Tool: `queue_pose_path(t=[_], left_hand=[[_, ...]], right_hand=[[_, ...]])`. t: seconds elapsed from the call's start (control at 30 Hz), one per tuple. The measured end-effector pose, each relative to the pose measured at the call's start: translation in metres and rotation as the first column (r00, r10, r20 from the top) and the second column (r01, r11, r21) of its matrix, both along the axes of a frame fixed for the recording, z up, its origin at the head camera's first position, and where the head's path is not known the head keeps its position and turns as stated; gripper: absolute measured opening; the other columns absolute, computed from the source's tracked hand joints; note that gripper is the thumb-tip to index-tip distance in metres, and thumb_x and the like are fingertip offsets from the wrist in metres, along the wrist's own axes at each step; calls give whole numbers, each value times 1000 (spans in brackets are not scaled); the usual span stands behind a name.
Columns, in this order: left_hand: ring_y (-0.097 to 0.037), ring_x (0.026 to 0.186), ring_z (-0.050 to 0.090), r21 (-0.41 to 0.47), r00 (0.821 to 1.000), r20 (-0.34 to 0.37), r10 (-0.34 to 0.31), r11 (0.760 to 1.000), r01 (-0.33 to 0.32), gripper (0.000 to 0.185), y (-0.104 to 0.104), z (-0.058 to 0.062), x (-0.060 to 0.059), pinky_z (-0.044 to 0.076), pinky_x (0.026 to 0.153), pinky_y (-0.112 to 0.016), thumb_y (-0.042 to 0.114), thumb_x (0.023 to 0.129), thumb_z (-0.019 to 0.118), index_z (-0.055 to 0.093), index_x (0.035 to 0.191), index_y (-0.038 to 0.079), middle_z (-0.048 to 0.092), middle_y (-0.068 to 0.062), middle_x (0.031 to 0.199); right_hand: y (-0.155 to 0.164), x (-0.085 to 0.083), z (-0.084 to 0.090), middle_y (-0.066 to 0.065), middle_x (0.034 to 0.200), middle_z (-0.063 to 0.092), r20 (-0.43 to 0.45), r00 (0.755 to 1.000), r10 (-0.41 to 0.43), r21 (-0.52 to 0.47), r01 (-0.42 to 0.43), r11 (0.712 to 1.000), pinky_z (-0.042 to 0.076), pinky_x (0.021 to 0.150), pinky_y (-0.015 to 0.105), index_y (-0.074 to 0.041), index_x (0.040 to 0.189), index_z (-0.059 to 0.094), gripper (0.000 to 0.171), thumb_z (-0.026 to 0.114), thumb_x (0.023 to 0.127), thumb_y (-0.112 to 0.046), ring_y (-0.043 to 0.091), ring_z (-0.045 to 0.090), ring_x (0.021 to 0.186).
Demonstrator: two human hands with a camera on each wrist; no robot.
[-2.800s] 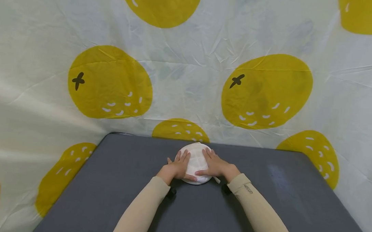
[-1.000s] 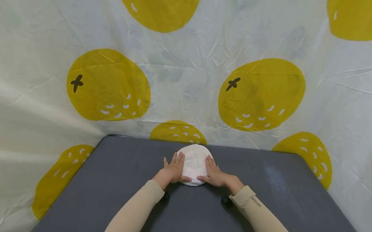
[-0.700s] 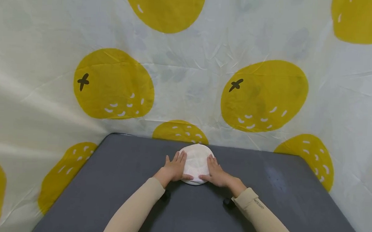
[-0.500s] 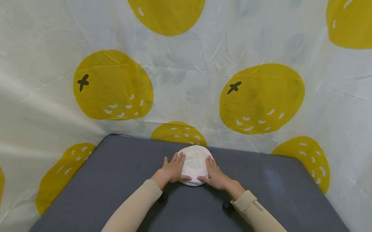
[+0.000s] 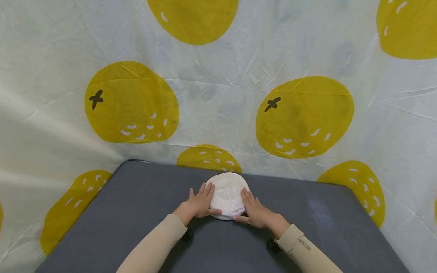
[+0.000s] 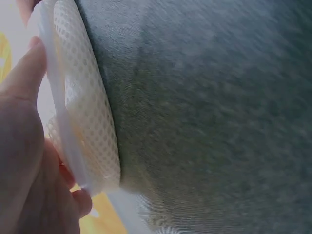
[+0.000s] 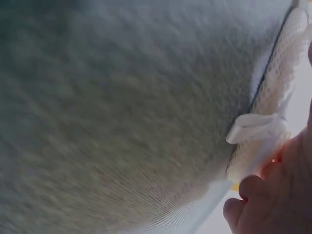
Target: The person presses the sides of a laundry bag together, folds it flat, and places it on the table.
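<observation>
White mesh pouch [image 5: 226,195] flat on the grey table [image 5: 136,214], toward the far edge at 12 o'clock, just short of the fruit-print backdrop [image 5: 220,92]. Left hand [image 5: 198,202] at 9 o'clock of it, fingers straight, thumb along the near rim; right hand [image 5: 255,210] at 3 o'clock, likewise flat, nothing pinched. Likely trouble: uneven sideways pressure from either palm, sliding or buckling the soft disc; the loose white tab [image 7: 253,129] at 5 o'clock snagging under the right thumb; a push toward 12 o'clock running it into the cloth. Little room behind; plenty of bare surface toward 9, 3 and 6 o'clock.
</observation>
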State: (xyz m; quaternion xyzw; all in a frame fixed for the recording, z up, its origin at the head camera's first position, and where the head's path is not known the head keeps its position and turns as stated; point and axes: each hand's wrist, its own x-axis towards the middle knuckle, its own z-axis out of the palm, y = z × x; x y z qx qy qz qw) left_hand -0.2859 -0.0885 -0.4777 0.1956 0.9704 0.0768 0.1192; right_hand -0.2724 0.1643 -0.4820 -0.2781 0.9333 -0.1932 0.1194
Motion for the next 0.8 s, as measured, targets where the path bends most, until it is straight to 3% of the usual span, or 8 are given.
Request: queue_pose_path(t=[0.27,0.43,0.67,0.8], left_hand=[[-34,156,7,12,1000,29,-2,1000,2,102,1,3,-3,15,117,-69,65,96,57,14,164,4,11,-12,171],[-35,156,7,46,1000,22,-6,999,5,101,0,6,-5,13,117,-69,63,96,59,14,164,3,13,-13,170],[-36,156,6,85,999,3,-42,996,42,98,-3,6,-5,10,117,-69,61,98,58,13,165,4,12,-14,170],[-36,156,10,99,997,-57,-47,994,52,93,-8,7,-5,14,117,-68,61,99,56,19,165,7,14,-14,170]], right_hand=[[4,-7,4,26,168,0,99,995,-5,35,2,999,12,120,61,8,160,1,106,62,99,-54,42,3,155],[9,-11,12,24,169,0,124,992,5,-1,-5,1000,12,121,61,6,161,3,102,59,101,-53,41,3,155],[21,-7,9,27,167,9,15,1000,23,-65,-22,998,12,118,66,6,161,13,89,60,104,-44,50,5,152],[25,-4,7,26,167,14,-65,998,-9,-45,6,999,13,116,69,1,162,20,87,60,102,-48,53,9,150]])
